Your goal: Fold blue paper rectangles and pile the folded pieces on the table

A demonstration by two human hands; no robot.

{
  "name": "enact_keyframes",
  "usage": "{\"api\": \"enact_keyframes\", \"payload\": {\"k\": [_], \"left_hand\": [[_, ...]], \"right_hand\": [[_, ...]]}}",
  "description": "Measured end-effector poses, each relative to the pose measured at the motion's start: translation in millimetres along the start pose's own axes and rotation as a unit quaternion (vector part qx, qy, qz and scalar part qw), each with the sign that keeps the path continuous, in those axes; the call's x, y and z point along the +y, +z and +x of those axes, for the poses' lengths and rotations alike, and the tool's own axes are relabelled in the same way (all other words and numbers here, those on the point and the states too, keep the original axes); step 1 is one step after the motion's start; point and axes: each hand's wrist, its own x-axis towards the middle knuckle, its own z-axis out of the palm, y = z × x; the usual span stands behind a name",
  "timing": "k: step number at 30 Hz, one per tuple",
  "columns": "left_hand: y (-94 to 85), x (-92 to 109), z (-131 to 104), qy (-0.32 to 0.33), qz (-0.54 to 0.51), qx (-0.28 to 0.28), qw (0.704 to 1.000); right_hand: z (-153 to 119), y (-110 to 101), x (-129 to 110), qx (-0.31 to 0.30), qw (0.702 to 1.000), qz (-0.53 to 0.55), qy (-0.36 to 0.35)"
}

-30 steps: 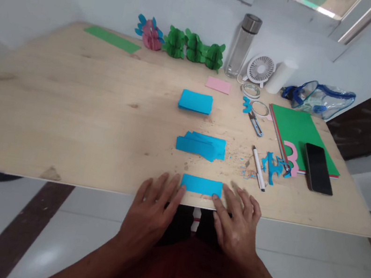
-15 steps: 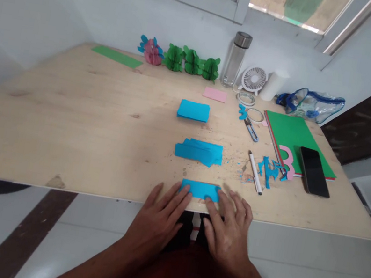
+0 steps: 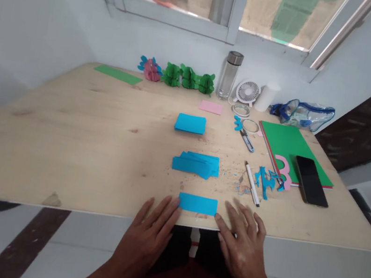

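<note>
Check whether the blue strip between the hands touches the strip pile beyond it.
Apart: the head view shows bare tabletop between the blue strip and the strip pile.

The front strip [image 3: 198, 204], the overlapping strips [image 3: 195, 164] and the stacked cards [image 3: 190, 123] are plain bright blue. Pale tan wood with brown knots patterns the surface [image 3: 99, 143]. The top sheet [image 3: 291, 145] is green, the small card [image 3: 211, 107] pink, the phone [image 3: 311, 181] black, and the pen [image 3: 251, 182] white with black ends.

Left hand [image 3: 150, 230] has shifted outward; right hand [image 3: 241, 248] too, uncovering more blue strip [image 3: 198, 204].
</note>
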Motion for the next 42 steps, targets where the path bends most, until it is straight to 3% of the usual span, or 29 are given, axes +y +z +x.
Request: {"api": "enact_keyframes", "payload": {"k": [5,9,12,15,19,23,30,42], "left_hand": [[-18.5,-6,5,-0.004,-0.013,-0.022,1.0],[-31.4,-13,30,-0.018,-0.062,-0.033,0.997],[-30.6,-18,55,-0.002,-0.094,-0.048,0.994],[-27.7,-21,73,0.021,-0.087,-0.102,0.991],[-27.3,-24,82,0.046,-0.061,-0.136,0.988],[-25.6,-25,76,0.063,-0.059,-0.095,0.992],[-18.7,-31,75,0.131,0.027,0.029,0.991],[1.6,-63,99,0.039,0.095,0.056,0.993]], "right_hand": [[3,0,1,0.012,1.0,0.013,-0.009],[9,-1,-3,0.015,0.999,0.039,-0.01],[16,0,-5,0.036,0.998,0.044,-0.003],[26,4,-7,0.041,0.999,0.034,-0.004],[38,10,-10,0.031,0.999,0.037,0.0],[42,14,-14,0.043,0.998,0.053,0.008],[40,21,-11,0.086,0.996,0.019,-0.004],[62,27,-16,0.074,0.997,0.031,0.005]]}}
